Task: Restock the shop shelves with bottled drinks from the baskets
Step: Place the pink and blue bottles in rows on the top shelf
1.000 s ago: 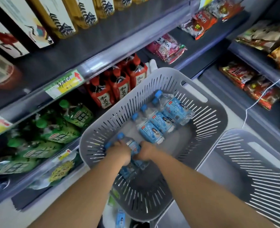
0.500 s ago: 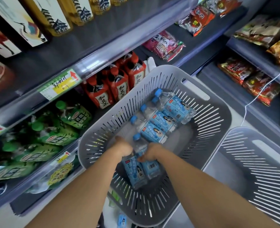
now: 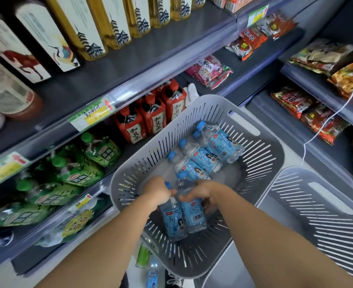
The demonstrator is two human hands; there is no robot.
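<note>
Pick-up step: I have both hands low in the grey basket [image 3: 279, 154], by its near wall. My left hand [image 3: 158, 191] grips one water bottle [image 3: 173, 220] and my right hand [image 3: 202, 193] grips a second bottle [image 3: 193, 213], forearms outstretched. Next, I judge, both must lift clear toward the shelves [image 3: 150, 65].

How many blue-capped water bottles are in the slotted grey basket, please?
6 water bottles: four lie together at its far end, one in the left hand, one in the right hand; more may be hidden.
</note>
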